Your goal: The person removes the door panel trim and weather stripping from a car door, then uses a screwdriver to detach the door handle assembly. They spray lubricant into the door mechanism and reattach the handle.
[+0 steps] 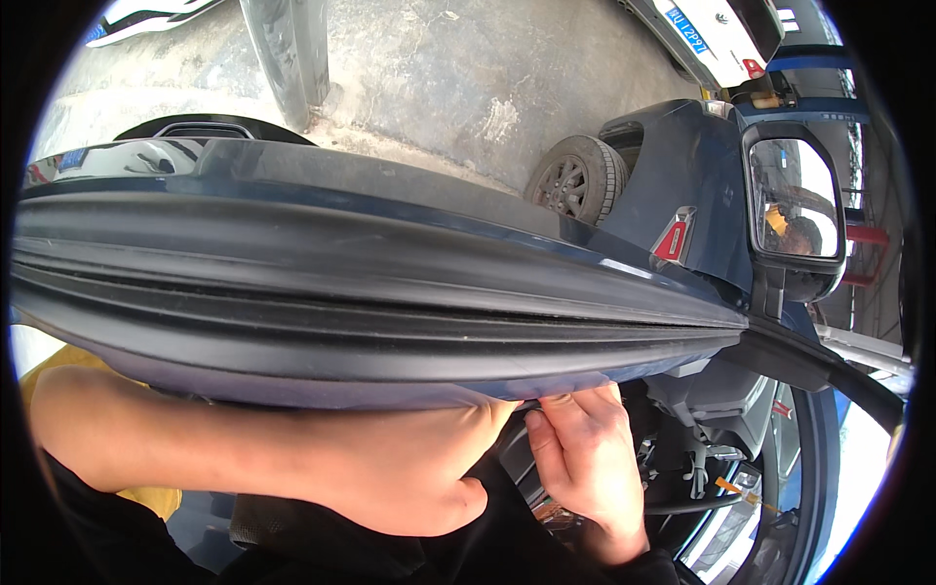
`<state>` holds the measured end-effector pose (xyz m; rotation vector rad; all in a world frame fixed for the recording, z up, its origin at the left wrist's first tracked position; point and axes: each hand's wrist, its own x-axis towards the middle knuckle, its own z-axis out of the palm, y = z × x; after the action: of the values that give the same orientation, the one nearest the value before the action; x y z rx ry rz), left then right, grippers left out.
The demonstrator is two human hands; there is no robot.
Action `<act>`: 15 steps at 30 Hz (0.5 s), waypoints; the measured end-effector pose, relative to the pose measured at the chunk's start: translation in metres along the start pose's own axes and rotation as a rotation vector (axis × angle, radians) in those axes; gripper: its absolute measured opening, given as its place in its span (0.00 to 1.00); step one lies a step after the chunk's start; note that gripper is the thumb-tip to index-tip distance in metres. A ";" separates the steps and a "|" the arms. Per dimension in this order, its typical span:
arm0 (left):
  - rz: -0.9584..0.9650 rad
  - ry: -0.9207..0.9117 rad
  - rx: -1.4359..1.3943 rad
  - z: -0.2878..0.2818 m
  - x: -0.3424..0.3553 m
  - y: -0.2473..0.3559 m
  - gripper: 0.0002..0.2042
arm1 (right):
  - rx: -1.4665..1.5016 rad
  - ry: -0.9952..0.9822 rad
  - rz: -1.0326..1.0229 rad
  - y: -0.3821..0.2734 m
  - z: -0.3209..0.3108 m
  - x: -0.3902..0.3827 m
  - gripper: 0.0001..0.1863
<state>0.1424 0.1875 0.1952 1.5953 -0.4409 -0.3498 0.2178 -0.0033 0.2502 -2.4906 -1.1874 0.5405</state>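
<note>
A dark blue car door (468, 395) stretches across the view, with a thick black rubber-lipped strip (390, 327) along its top edge. My left forearm comes in from the left, and my left hand (419, 473) lies against the door's inner side. Its thumb shows bent at the lower edge; its other fingers are hidden. To the right, my right hand (590, 453) touches the door's inner face just below the top edge. Its fingers are bent and close together with the thumb alongside; the tips, and whatever lies between them, are hidden by the door.
A wing mirror (795, 200) sticks out at the door's right end. Beyond stand the blue front fender (673, 161), a wheel (575, 180), a grey post (283, 58) and a white car (712, 39). The dark car interior (721, 409) lies at lower right.
</note>
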 end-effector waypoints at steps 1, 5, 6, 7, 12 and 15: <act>-0.049 -0.013 0.007 -0.001 -0.001 0.004 0.27 | 0.004 -0.011 -0.010 -0.001 -0.001 0.001 0.11; -0.059 0.073 0.084 -0.002 -0.005 0.011 0.22 | 0.014 -0.044 -0.007 -0.003 -0.003 0.004 0.08; -0.023 0.131 0.108 0.000 -0.006 0.009 0.21 | 0.014 -0.051 0.001 -0.003 -0.003 0.005 0.08; 0.051 0.223 0.132 0.003 -0.005 0.007 0.20 | 0.006 -0.062 0.019 -0.004 -0.003 0.005 0.07; -0.071 0.046 0.194 -0.005 -0.006 0.008 0.31 | -0.028 -0.077 0.071 -0.009 -0.001 0.004 0.05; -0.101 -0.003 0.139 -0.007 -0.007 0.008 0.31 | -0.044 -0.085 0.059 -0.009 -0.002 0.005 0.04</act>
<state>0.1391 0.1965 0.2035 1.7570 -0.3951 -0.4054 0.2157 0.0060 0.2550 -2.5697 -1.1716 0.6492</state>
